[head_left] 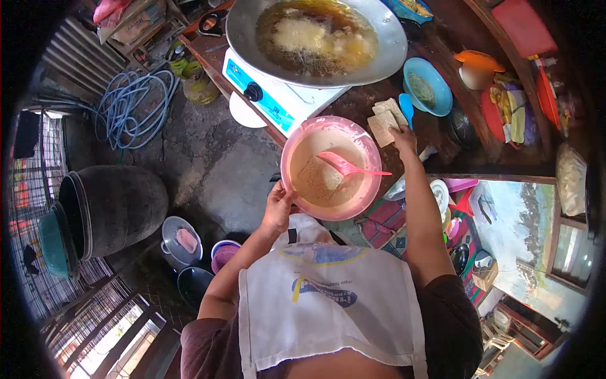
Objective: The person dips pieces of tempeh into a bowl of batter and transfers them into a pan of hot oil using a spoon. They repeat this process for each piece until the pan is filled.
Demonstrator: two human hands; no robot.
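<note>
In the head view my left hand [278,205] is closed on the rim of a pink bowl [372,189] of pale batter. A tempeh slice [314,170] lies coated in the batter, with a pink spoon [344,165] resting over it. My right hand [403,138] is beside the bowl, fingers pinching the edge of a tan, square tempeh slice [381,129]. More slices [392,108] lie just beyond it. A blue spoon [406,107] lies beside them.
A wide metal wok [237,38] of bubbling oil with frying pieces sits on a white stove [271,101] beyond the bowl. A light-blue bowl [447,76] stands right of it. A gas cylinder [201,85], coiled hose [136,104] and dark barrel [120,208] are at left.
</note>
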